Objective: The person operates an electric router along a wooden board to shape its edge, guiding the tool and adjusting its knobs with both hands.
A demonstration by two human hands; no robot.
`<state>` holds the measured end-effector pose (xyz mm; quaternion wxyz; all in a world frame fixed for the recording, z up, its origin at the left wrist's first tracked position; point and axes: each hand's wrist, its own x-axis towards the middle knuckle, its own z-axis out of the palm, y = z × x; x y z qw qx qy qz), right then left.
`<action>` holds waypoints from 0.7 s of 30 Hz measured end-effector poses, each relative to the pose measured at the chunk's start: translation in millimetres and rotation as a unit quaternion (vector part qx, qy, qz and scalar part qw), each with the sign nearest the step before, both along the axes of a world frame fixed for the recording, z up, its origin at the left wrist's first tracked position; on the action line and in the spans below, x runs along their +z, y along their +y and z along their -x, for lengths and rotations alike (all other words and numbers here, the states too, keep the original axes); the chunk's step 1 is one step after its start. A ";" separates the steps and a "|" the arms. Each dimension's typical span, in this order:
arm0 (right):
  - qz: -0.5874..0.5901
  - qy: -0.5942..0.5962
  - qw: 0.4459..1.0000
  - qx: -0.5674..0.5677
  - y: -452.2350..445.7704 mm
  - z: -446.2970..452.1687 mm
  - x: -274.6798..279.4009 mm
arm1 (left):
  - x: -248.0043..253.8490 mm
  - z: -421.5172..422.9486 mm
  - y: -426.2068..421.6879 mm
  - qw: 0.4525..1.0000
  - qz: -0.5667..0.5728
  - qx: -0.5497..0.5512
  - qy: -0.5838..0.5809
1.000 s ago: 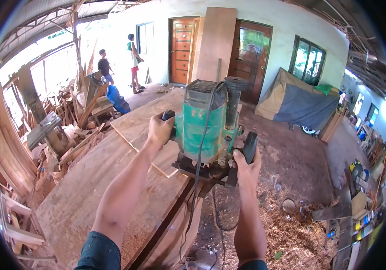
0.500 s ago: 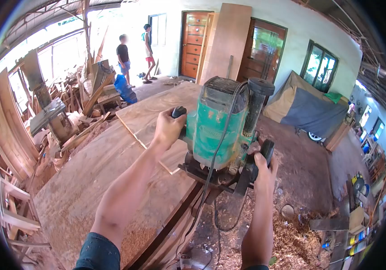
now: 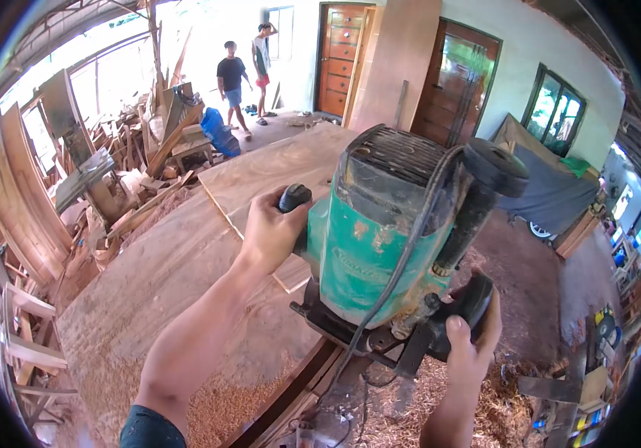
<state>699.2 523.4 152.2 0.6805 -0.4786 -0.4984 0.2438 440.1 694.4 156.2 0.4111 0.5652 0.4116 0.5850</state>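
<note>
A green and black plunge router (image 3: 380, 246) fills the middle of the view, its base at the edge of a wooden worktable (image 3: 148, 291). My left hand (image 3: 272, 231) is closed around the black knob on its left side. On the right, my right hand (image 3: 473, 343) wraps the other black handle, thumb on top. A dark cord runs down the front of the router's body. Beneath and behind the base lies a flat wooden board (image 3: 275, 175) with a pale edge. The router's bit is hidden.
Wood shavings (image 3: 499, 403) cover the floor at right. Scrap lumber (image 3: 163, 149) is heaped at left, near a wooden chair frame (image 3: 33, 328). Two people (image 3: 232, 81) are by the far wall. A covered vehicle (image 3: 533, 187) stands at right.
The router, with both my hands on it, appears larger and closer, and its top has shifted right. The person in the dark shirt has stepped and turned; the other has raised an arm.
</note>
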 end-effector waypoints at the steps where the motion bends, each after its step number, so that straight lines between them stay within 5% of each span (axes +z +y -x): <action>1: 0.024 0.009 1.000 0.002 -2.2 0.0 3.6 | -0.7 -0.3 -0.3 1.000 -0.004 0.003 -0.005; 9: -0.073 -0.178 0.976 -0.107 13.4 -21.5 17.3 | 7.5 -3.2 -8.0 1.000 0.002 0.018 -0.013; 14: -0.208 -0.271 0.936 -0.080 27.6 -12.7 99.1 | 11.2 -4.2 -14.4 1.000 0.004 0.010 -0.016; 17: -0.107 -0.429 0.897 0.001 20.4 0.5 153.5 | 10.6 -4.3 -12.4 1.000 -0.012 0.002 -0.024; 21: -0.064 -0.500 0.861 0.075 37.3 -7.3 184.5 | 7.4 -3.0 -9.0 1.000 0.003 0.005 -0.022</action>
